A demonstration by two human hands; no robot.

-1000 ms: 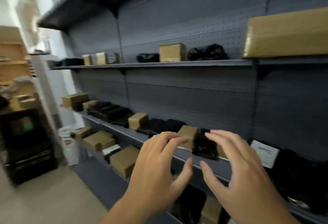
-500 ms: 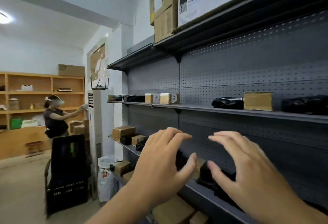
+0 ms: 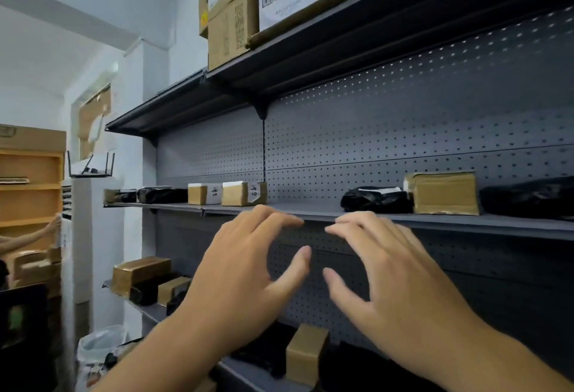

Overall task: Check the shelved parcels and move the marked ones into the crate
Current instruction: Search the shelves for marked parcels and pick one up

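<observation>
Empty, fingers loosely spread, the left hand and right hand hovered before the shelf, apparently checking parcels; next would be reaching for a labelled box.

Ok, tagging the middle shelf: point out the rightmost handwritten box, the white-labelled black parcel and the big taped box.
Handwritten box [image 3: 235, 196]: head view, brown front face.
Black parcel [image 3: 372, 202]: head view, black wrap below its label.
Taped box [image 3: 442, 194]: head view, middle of front face.
</observation>
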